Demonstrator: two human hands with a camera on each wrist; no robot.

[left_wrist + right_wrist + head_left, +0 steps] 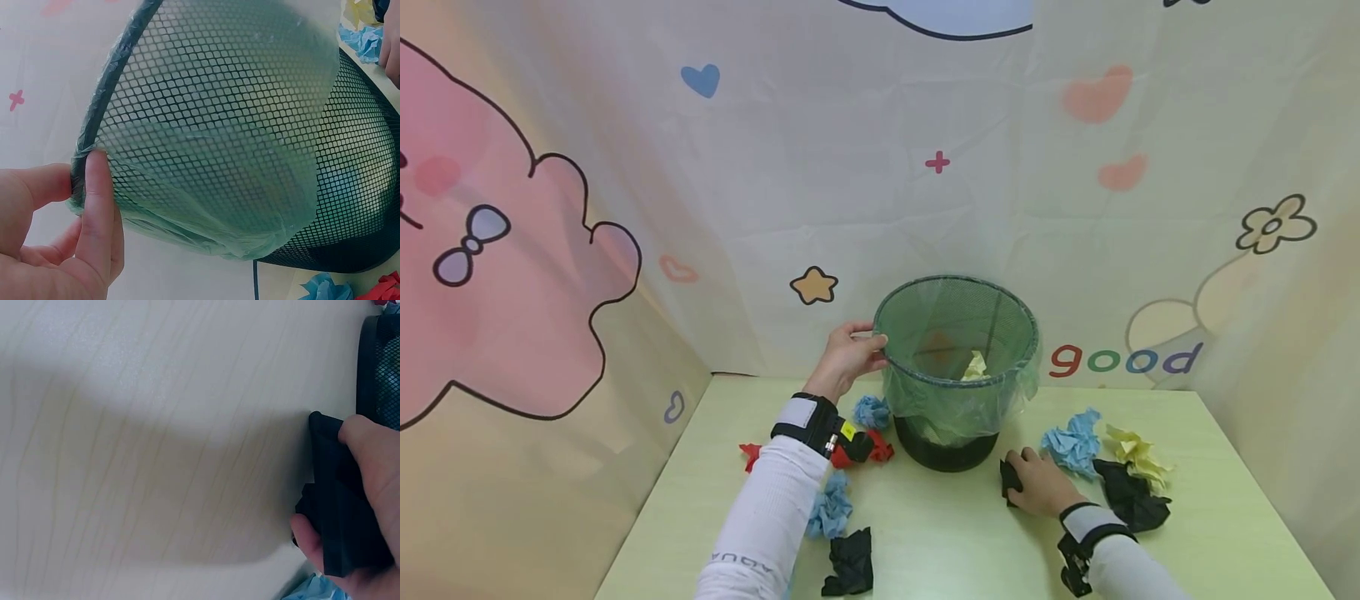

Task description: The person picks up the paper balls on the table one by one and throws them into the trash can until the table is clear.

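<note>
The right hand (1043, 485) gripped a black wad (340, 506), thumb and fingers curled round it. The wad was low over the table (940, 550), just to the right of the bin's foot and a little nearer the person; whether it touched the table could not be told. Its longer side, as far as it showed, ran roughly away from the person.

The relation that counted was to the bin (947, 457), which stood upright, left of the right hand and farther off, its mouth well above the wad. The line from wad to mouth thus ran up, leftward and away, with the near right wall of the bin between. The right hand was the nearer to the wad; the left hand (847, 360) was across on the bin's left, pinching the rim (119, 65) and the green liner (936, 408) folded over it.

A yellow wad (976, 367) showed inside the bin. Right of the right hand lay a blue wad (1073, 442) and a second black wad (1131, 497), both outside its grip
</note>
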